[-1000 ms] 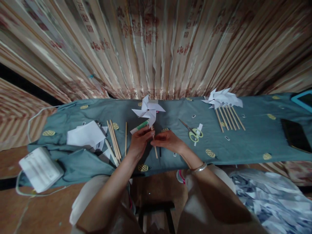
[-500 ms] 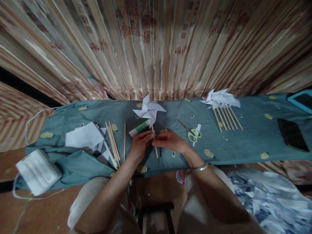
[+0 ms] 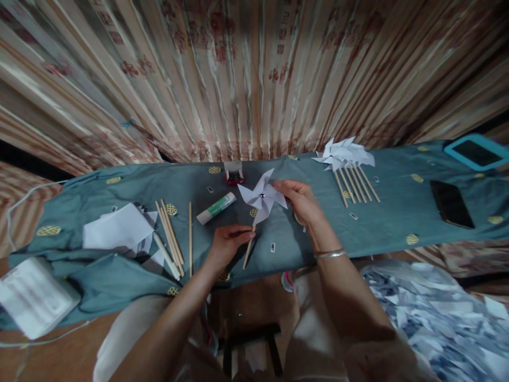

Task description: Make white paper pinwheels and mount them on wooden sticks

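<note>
A white paper pinwheel (image 3: 260, 197) with a shiny pin at its centre tilts over the middle of the table. Its thin wooden stick is pinched in the thumb and fingers of my left hand (image 3: 230, 241), just below the blades. My right hand (image 3: 301, 201), with a bangle on the wrist, has its fingers closed at the right-hand blade. A green and white glue stick (image 3: 217, 208) lies left of the pinwheel. Behind it sits a small red box (image 3: 234, 176) with dark contents. The scissors are hidden by my right hand.
Finished pinwheels (image 3: 350, 156) lie overlapping at the back right. A black phone (image 3: 452, 204) and a blue-framed device (image 3: 475, 151) are farther right. White paper pieces (image 3: 117, 228), loose wooden sticks (image 3: 170, 233) and a white box (image 3: 37, 297) lie left. A bag of paper scraps (image 3: 441, 313) stands below right.
My right hand has left the stick and moved up to the blades. The pinwheel has shifted right and nearer, uncovering the red box. The view has turned slightly.
</note>
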A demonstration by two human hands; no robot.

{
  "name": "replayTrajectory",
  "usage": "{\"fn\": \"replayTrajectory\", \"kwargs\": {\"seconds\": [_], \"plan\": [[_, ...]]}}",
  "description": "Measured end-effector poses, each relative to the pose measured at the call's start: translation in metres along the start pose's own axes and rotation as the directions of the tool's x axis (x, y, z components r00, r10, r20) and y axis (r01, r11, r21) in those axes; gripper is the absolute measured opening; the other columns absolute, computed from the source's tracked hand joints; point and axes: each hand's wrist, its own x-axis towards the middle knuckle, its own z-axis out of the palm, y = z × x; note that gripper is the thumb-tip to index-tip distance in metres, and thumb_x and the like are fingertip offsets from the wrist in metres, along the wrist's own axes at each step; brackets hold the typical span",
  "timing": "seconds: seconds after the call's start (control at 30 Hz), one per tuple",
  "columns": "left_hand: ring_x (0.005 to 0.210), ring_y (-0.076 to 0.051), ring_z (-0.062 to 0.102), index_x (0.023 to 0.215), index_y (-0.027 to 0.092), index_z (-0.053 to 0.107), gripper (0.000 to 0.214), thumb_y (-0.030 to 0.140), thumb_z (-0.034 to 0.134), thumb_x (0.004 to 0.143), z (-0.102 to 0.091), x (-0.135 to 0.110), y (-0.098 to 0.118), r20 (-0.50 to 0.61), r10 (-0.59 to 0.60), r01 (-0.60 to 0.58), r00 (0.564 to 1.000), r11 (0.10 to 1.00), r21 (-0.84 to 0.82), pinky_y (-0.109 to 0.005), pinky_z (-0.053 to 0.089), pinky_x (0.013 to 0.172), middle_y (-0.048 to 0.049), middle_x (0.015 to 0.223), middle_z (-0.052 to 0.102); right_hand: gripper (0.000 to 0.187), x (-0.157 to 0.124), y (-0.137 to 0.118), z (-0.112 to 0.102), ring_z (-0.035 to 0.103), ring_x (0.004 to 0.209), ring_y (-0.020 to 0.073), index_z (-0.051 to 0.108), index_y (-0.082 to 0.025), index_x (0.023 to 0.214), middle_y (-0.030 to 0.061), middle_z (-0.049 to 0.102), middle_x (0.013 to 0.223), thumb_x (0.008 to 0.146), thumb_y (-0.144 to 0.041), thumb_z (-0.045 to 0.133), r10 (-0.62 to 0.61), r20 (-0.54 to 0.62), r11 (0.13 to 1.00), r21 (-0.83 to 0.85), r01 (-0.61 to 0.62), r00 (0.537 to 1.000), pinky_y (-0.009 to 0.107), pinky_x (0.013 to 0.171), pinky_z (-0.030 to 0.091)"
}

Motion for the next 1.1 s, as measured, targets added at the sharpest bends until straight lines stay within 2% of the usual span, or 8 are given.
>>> {"fn": "replayTrajectory", "kwargs": {"seconds": [0.2, 0.5, 0.83, 1.0, 1.1], "plan": [[0.063, -0.015, 0.064, 0.072, 0.020, 0.081, 0.026, 0.035, 0.089, 0.053, -0.0018, 0.0004, -0.0009, -0.006, 0.019, -0.019, 1.000, 1.000, 0.021, -0.026, 0.051, 0.065, -0.0023, 0.067, 0.075, 0.039, -0.0019, -0.0005, 0.0034, 0.055, 0.057, 0.0099, 0.075, -0.022, 0.062, -0.0025, 0.071, 0.064, 0.047, -0.054, 0.091, 0.009, -0.030, 1.000, 0.027, -0.008, 0.999, 0.023, 0.054, 0.039], [0.067, -0.017, 0.067, 0.071, 0.020, 0.081, 0.025, 0.034, 0.089, 0.053, -0.0040, 0.0021, -0.0007, -0.037, 0.019, -0.019, 0.999, 1.000, 0.007, -0.029, 0.054, 0.072, -0.0029, 0.070, 0.076, 0.038, -0.0011, 0.0026, 0.0050, 0.053, 0.054, 0.0080, 0.076, -0.021, 0.062, -0.0039, 0.070, 0.061, 0.046, -0.052, 0.093, 0.046, -0.023, 0.998, 0.035, -0.046, 0.999, 0.022, 0.054, 0.038], [0.059, -0.013, 0.060, 0.069, 0.019, 0.080, 0.025, 0.035, 0.088, 0.051, -0.0020, -0.0001, 0.0078, 0.014, -0.026, 0.026, 1.000, 1.000, -0.011, -0.025, 0.049, 0.063, -0.0017, 0.062, 0.072, 0.043, 0.0019, 0.0012, 0.0007, 0.053, 0.054, 0.0095, 0.072, -0.021, 0.063, -0.0035, 0.067, 0.060, 0.054, -0.059, 0.089, 0.034, 0.020, 0.999, 0.018, -0.034, 0.999, 0.024, 0.052, 0.039], [0.059, -0.013, 0.059, 0.068, 0.018, 0.081, 0.026, 0.035, 0.088, 0.050, -0.0018, 0.0004, 0.0071, 0.025, -0.028, 0.028, 0.999, 0.999, -0.018, -0.025, 0.047, 0.061, -0.0031, 0.063, 0.072, 0.046, 0.0015, 0.0011, -0.0001, 0.061, 0.061, 0.0159, 0.072, -0.021, 0.068, 0.0005, 0.069, 0.063, 0.066, -0.067, 0.080, 0.100, 0.092, 0.995, -0.010, -0.099, 0.991, 0.028, 0.057, 0.045], [0.059, -0.014, 0.059, 0.069, 0.018, 0.080, 0.027, 0.037, 0.088, 0.052, -0.0023, 0.0010, 0.0055, 0.034, -0.015, 0.015, 0.999, 1.000, 0.005, -0.026, 0.047, 0.061, -0.0034, 0.063, 0.072, 0.049, 0.0005, 0.0005, 0.0007, 0.059, 0.058, 0.0158, 0.070, -0.022, 0.064, -0.0003, 0.066, 0.058, 0.065, -0.070, 0.079, 0.122, 0.091, 0.992, -0.031, -0.120, 0.988, 0.028, 0.054, 0.041]]}}
